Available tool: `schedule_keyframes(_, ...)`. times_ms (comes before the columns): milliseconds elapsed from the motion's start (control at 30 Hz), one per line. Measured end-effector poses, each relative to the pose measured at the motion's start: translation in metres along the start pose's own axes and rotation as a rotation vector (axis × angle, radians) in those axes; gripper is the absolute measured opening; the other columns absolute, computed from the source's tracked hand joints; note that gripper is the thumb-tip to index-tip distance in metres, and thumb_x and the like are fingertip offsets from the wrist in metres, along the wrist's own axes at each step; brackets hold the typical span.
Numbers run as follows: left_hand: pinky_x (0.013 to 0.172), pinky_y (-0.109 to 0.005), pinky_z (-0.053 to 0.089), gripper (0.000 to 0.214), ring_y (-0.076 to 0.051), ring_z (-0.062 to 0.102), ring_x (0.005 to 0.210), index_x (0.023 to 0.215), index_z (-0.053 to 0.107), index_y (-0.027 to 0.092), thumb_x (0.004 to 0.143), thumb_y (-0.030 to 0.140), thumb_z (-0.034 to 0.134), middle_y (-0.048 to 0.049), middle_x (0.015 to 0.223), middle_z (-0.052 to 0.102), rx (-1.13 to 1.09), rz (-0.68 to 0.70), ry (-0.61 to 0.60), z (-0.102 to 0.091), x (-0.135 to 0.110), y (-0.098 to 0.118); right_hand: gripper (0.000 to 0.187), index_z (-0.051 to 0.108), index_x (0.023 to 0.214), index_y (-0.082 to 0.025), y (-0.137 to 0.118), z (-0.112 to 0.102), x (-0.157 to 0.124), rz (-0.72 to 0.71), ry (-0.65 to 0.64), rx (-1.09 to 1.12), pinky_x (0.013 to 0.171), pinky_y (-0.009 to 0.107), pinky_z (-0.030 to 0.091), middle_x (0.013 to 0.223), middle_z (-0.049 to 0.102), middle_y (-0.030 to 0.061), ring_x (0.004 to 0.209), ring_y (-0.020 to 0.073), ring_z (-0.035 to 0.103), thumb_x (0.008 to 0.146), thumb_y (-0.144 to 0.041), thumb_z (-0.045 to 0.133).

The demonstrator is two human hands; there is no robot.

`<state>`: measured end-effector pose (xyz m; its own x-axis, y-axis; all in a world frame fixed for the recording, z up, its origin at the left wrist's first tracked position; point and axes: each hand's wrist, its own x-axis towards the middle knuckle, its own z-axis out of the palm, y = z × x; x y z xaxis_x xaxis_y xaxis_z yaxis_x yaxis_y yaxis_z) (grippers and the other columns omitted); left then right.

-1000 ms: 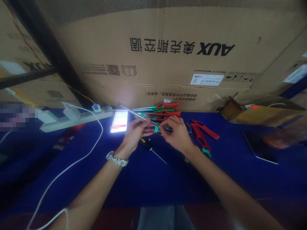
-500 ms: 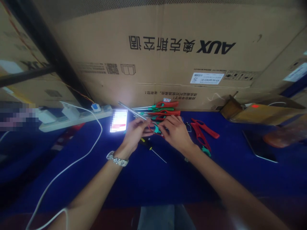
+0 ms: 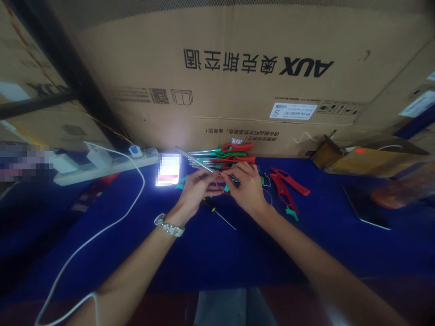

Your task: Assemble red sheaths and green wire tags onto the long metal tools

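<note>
Over a blue-covered table, my left hand pinches a long thin metal tube that slants up to the left. A metal watch sits on that wrist. My right hand is closed on the red and green lighter part joined to the tube, fingertip to fingertip with the left hand. Just behind the hands lies a pile of long red and green lighters. A small screwdriver lies on the cloth below the hands.
A lit phone lies left of my hands, beside a white power strip with a white cable trailing to me. Loose red handle shells lie right, a dark tablet further right. A big cardboard box walls the back.
Both hands have drawn slightly closer together around the lighter part, and the tube has shifted a little to the right. The view has barely moved.
</note>
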<state>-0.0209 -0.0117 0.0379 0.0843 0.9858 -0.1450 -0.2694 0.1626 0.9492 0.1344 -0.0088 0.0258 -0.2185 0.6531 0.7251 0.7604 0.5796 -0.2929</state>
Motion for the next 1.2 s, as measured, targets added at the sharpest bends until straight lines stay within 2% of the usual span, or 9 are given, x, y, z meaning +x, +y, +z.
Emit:
schedule_keyframes(133,0.062,-0.031,0.061,0.016,-0.018,0.072,0.063,0.079,0.068,0.015,0.077,0.028,0.077,-0.0074,0.078,0.076,0.008,0.005,0.026,-0.001,0.002,0.0,0.01,0.07,0.094,-0.022,0.0,-0.009,0.001,0.008,-0.014,0.115,0.083,0.037,0.045,0.09,0.068,0.0046,0.092,0.0217,0.062,0.092,-0.025,0.061)
schedule_keyframes(200,0.062,-0.031,0.061,0.016,-0.017,0.071,0.062,0.078,0.067,0.015,0.077,0.029,0.076,-0.0068,0.077,0.075,0.02,0.012,0.048,-0.003,0.003,0.001,0.016,0.069,0.103,-0.02,0.002,-0.017,0.0,0.012,-0.037,0.178,0.083,0.036,0.048,0.092,0.067,0.0058,0.091,0.0212,0.063,0.088,-0.023,0.064)
schedule_keyframes(333,0.061,-0.03,0.061,0.017,-0.017,0.071,0.061,0.077,0.066,0.015,0.077,0.029,0.077,-0.0059,0.076,0.074,0.039,0.029,0.061,-0.004,0.005,0.002,0.005,0.068,0.088,-0.021,0.009,-0.027,-0.002,0.002,-0.108,0.213,0.077,0.032,0.05,0.084,0.066,0.0032,0.083,0.0185,0.063,0.088,-0.02,0.063)
schedule_keyframes(367,0.061,-0.03,0.061,0.017,-0.017,0.071,0.06,0.077,0.067,0.015,0.077,0.029,0.077,-0.006,0.076,0.074,0.04,0.03,0.058,-0.005,0.005,0.001,0.008,0.068,0.084,-0.021,0.011,-0.027,-0.003,-0.008,-0.112,0.211,0.076,0.031,0.05,0.083,0.067,0.0029,0.082,0.0178,0.063,0.089,-0.019,0.061)
schedule_keyframes(533,0.062,-0.031,0.061,0.018,-0.018,0.072,0.063,0.077,0.067,0.015,0.075,0.03,0.077,-0.0057,0.077,0.074,0.03,0.036,0.061,-0.006,0.005,-0.001,0.017,0.067,0.077,-0.021,0.008,-0.021,0.0,-0.06,-0.132,0.109,0.075,0.032,0.048,0.077,0.066,0.0023,0.077,0.0173,0.062,0.09,-0.016,0.058)
schedule_keyframes(767,0.059,-0.029,0.061,0.018,-0.016,0.07,0.059,0.075,0.067,0.015,0.075,0.03,0.078,-0.0049,0.073,0.073,0.048,0.033,0.06,-0.005,0.005,0.0,0.015,0.067,0.074,-0.021,0.002,-0.024,0.008,-0.126,-0.216,-0.142,0.075,0.033,0.046,0.078,0.069,0.0037,0.08,0.0196,0.063,0.087,-0.018,0.06)
schedule_keyframes(933,0.061,-0.03,0.061,0.02,-0.018,0.072,0.062,0.077,0.066,0.015,0.073,0.03,0.079,-0.0069,0.075,0.075,0.045,-0.001,0.031,-0.002,0.002,-0.002,0.024,0.068,0.069,-0.021,-0.001,-0.017,0.008,-0.146,-0.17,-0.163,0.075,0.033,0.045,0.075,0.068,0.0031,0.076,0.0182,0.062,0.09,-0.019,0.057)
schedule_keyframes(1067,0.06,-0.03,0.061,0.018,-0.019,0.072,0.062,0.077,0.066,0.015,0.072,0.028,0.078,-0.0069,0.073,0.074,0.032,-0.01,0.025,0.0,0.001,-0.001,0.021,0.072,0.076,-0.022,-0.004,-0.015,0.008,-0.142,-0.191,-0.187,0.077,0.036,0.044,0.078,0.069,0.0034,0.082,0.0207,0.061,0.091,-0.02,0.058)
schedule_keyframes(1200,0.058,-0.03,0.06,0.017,-0.017,0.069,0.059,0.075,0.066,0.016,0.073,0.028,0.077,-0.0043,0.07,0.072,-0.003,0.008,0.061,0.0,0.001,0.002,0.021,0.075,0.101,-0.023,-0.009,-0.017,0.005,-0.118,-0.23,-0.197,0.08,0.043,0.044,0.096,0.074,0.0067,0.094,0.0263,0.059,0.095,-0.023,0.055)
